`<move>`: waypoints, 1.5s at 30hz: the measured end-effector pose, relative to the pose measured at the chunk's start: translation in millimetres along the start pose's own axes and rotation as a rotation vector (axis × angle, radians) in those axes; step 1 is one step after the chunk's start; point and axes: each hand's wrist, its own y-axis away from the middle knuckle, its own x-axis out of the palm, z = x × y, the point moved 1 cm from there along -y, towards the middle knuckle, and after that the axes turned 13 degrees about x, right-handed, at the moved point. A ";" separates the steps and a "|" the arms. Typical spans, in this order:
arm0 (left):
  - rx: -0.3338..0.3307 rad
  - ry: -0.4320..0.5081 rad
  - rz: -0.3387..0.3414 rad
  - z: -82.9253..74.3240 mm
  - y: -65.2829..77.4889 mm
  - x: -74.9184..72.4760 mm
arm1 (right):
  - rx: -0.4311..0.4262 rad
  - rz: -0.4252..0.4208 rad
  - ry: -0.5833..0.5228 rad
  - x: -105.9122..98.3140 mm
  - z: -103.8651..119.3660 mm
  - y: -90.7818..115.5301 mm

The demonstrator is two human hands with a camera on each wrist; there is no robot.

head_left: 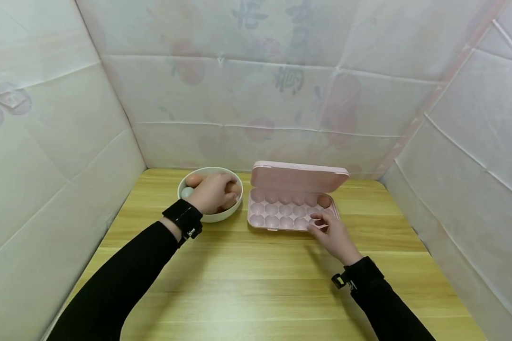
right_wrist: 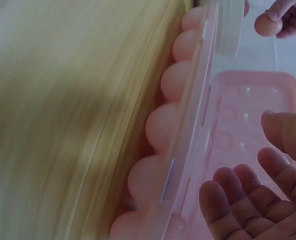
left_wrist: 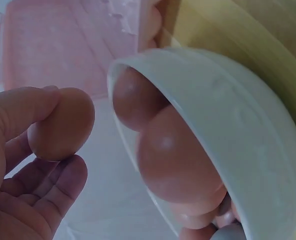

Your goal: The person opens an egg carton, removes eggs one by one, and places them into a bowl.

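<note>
My left hand is above the white bowl, pinching a brown egg between thumb and fingers. In the left wrist view that egg is raised beside the bowl's rim. Brown eggs and a pale bluish egg lie in the bowl, partly hidden by the hand. To the right, a pink egg box stands with its lid up. One brown egg sits in its back right hollow. My right hand hovers at the box's front right corner, fingers loosely bent and holding nothing.
Both things stand on a wood-grain table, near its back edge. Pale printed sheeting rises behind the table and along both sides. The bowl stands just left of the box, with a narrow strip of table between them.
</note>
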 end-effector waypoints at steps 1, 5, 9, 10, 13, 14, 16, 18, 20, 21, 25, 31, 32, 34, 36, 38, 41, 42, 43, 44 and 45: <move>-0.001 0.000 0.005 2.4 -2.7 1.7 | 0.004 -0.004 0.005 -1.2 -1.9 -1.1; -0.017 -0.049 0.047 12.0 -12.1 9.0 | 0.003 -0.015 0.029 -6.2 -5.1 -4.1; -0.053 -0.077 0.095 20.7 -20.7 15.2 | 0.016 -0.024 0.044 -11.9 -6.7 -6.7; -0.068 -0.076 0.105 23.2 -22.4 17.3 | 0.022 -0.027 0.049 -13.2 -7.3 -7.3; -0.094 -0.102 0.118 43.6 -27.6 32.7 | 0.034 -0.036 0.055 -16.1 -9.7 -9.2; -0.085 -0.097 0.115 58.1 -30.1 42.3 | 0.036 -0.037 0.058 -16.8 -10.6 -9.9; -0.112 -0.105 0.128 59.5 -32.0 44.5 | 0.038 -0.035 0.062 -18.1 -11.9 -11.2; -0.125 -0.110 0.143 57.0 -33.0 43.9 | 0.044 -0.028 0.069 -19.0 -12.3 -12.4; -0.160 -0.089 0.186 41.4 -32.8 34.2 | 0.043 -0.025 0.074 -20.0 -12.5 -14.2; -0.190 -0.097 0.205 27.5 -31.4 26.2 | 0.046 -0.022 0.084 -20.6 -12.6 -15.1; -0.202 -0.097 0.226 26.6 -32.4 27.7 | 0.054 -0.016 0.115 -24.6 -12.1 -19.9; -0.164 -0.136 0.181 24.4 -34.3 32.2 | 0.055 -0.046 0.172 -32.4 -11.0 -30.9; -0.157 -0.152 0.176 23.6 -34.7 33.0 | 0.055 -0.050 0.178 -33.5 -11.1 -32.7; -0.156 -0.174 0.172 21.6 -35.3 34.4 | 0.052 -0.054 0.187 -35.5 -11.3 -36.4; -0.160 -0.190 0.169 19.3 -35.5 35.6 | 0.045 -0.057 0.198 -37.2 -12.2 -39.9; -0.167 -0.200 0.167 16.9 -35.6 36.3 | 0.038 -0.061 0.207 -38.3 -13.1 -43.1; -0.178 -0.204 0.160 15.0 -35.6 37.3 | 0.040 -0.063 0.226 -38.8 -15.3 -47.2; -0.181 -0.205 0.157 14.9 -35.4 37.7 | 0.046 -0.062 0.229 -38.9 -15.7 -48.4; -0.184 -0.204 0.153 15.1 -35.4 38.2 | 0.053 -0.061 0.232 -39.0 -16.2 -49.4; -0.187 -0.205 0.149 15.6 -35.2 38.9 | 0.054 -0.059 0.236 -39.1 -15.9 -50.2; -0.188 -0.206 0.145 16.5 -34.9 39.6 | 0.060 -0.057 0.237 -39.1 -16.2 -51.0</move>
